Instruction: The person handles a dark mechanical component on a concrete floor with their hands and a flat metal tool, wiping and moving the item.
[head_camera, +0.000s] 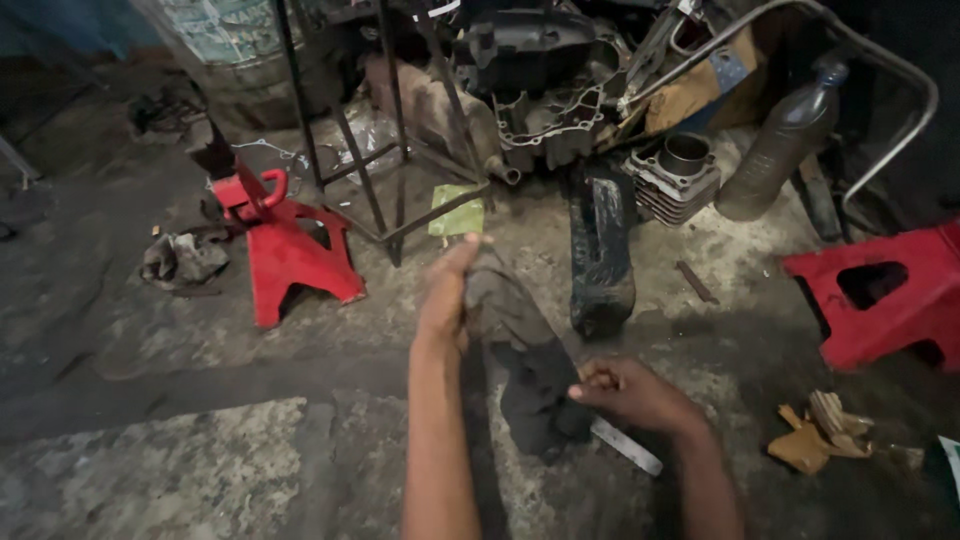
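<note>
Both forearms rise from the bottom edge: left hand (445, 295) closed on a dark rag's (520, 360) top, right hand (625, 392) pinching its lower end plus a metal strip (628, 447). Rag at centre looks soft, light (probably greasy); take its ends.

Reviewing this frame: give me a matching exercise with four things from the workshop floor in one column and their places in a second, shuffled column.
Things:
1. dark cloth
2. red jack stand
3. plastic bottle
4. red stool

Places:
A. far right edge of view
B. left, beside the metal frame
C. between left hand and right hand
D. upper right, leaning by the finned engine cylinder

Pairs: 1-C, 2-B, 3-D, 4-A
</note>
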